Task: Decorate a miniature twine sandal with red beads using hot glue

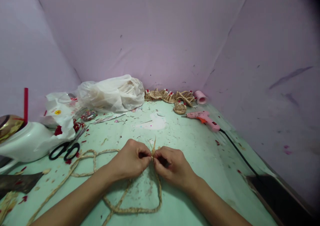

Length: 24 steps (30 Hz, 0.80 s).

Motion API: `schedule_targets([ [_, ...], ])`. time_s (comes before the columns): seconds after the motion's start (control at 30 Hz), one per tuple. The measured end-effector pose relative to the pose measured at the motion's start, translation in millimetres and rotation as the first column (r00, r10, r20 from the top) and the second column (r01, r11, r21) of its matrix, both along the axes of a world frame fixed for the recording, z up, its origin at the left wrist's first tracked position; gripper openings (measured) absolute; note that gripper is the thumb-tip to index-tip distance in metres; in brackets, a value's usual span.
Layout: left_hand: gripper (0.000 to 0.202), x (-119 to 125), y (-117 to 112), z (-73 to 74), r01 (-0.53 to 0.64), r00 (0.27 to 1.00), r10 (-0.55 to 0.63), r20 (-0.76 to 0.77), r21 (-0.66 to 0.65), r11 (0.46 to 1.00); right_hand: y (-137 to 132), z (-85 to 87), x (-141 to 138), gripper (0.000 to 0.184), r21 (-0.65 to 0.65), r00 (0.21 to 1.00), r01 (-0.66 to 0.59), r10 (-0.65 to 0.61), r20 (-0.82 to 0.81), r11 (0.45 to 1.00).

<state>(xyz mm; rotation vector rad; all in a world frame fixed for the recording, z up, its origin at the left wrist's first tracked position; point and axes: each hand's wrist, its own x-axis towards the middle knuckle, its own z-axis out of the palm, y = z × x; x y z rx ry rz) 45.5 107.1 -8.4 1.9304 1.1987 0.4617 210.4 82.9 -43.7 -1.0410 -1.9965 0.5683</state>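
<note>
A long braided straw cord (135,210) lies in loose loops over the green tabletop, and its frayed end (153,148) points up between my two hands. My left hand (133,157) pinches the cord near this end with thumb and forefinger. Close beside it, my right hand (172,164) is closed in a pinch on the same spot, the fingertips of both hands almost touching. Part of the cord is hidden behind my left hand and forearm.
Black-handled scissors (67,149) and a white pot-like vessel (31,142) are at left. A white plastic bag (112,93) and woven straw pieces (160,95) line the back wall. A pink glue gun (203,118), with its black cable, and a pink spool (200,98) lie right.
</note>
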Motion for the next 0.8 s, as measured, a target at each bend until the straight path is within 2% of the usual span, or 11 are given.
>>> schedule_targets([
  [0.1, 0.020, 1.4, -3.0, 2.6, 0.041, 0.997, -0.034, -0.071, 0.102, 0.994, -0.7, -0.6, -0.4, 0.011, 0.017, 1.000, -0.011, 0.011, 0.020, 1.000],
  [0.17, 0.018, 3.2, -3.3, 2.5, 0.003, 0.998, 0.003, -0.057, 0.109, 0.994, -0.9, 0.0, -1.3, 0.011, 0.020, 1.000, -0.006, 0.006, 0.000, 1.000],
  [0.2, 0.016, 4.1, -2.7, 2.0, -0.039, 0.999, 0.041, -0.025, 0.068, 0.997, -0.9, 0.5, -1.9, 0.011, 0.005, 1.000, 0.003, -0.003, -0.025, 1.000],
  [0.27, 0.012, 5.4, -0.5, 1.0, -0.122, 0.989, 0.130, 0.065, -0.110, 0.986, -0.9, 1.4, -3.2, 0.011, -0.051, 0.995, 0.031, -0.035, -0.088, 0.998],
  [0.37, 0.008, 5.8, 3.5, 0.7, -0.176, 0.960, 0.241, 0.141, -0.365, 0.914, -0.8, 1.8, -2.9, 0.011, -0.096, 0.991, 0.057, -0.068, -0.116, 0.994],
  [0.43, 0.007, 5.5, 5.2, 0.8, -0.211, 0.947, 0.291, 0.138, -0.415, 0.885, -1.1, 1.6, -0.9, 0.010, -0.025, 0.994, 0.068, -0.069, -0.084, 0.997],
  [0.5, 0.007, 5.4, 5.9, 0.1, -0.248, 0.936, 0.328, 0.129, -0.421, 0.872, -2.1, 1.6, 1.5, 0.013, 0.107, 0.997, 0.080, -0.077, -0.033, 0.991],
  [0.57, 0.008, 5.7, 6.0, -1.6, -0.258, 0.933, 0.338, 0.124, -0.424, 0.868, -3.6, 2.2, 2.6, 0.016, 0.246, 0.994, 0.081, -0.096, 0.052, 0.966],
  [0.63, 0.009, 6.2, 6.0, -3.2, -0.250, 0.938, 0.327, 0.114, -0.429, 0.868, -5.0, 2.9, 1.9, 0.018, 0.328, 0.980, 0.066, -0.123, 0.156, 0.942],
  [0.8, 0.008, 7.3, 5.6, -4.5, -0.219, 0.951, 0.287, 0.116, -0.401, 0.889, -6.2, 3.2, -2.1, 0.019, 0.317, 0.933, 0.025, -0.136, 0.332, 0.948],
])
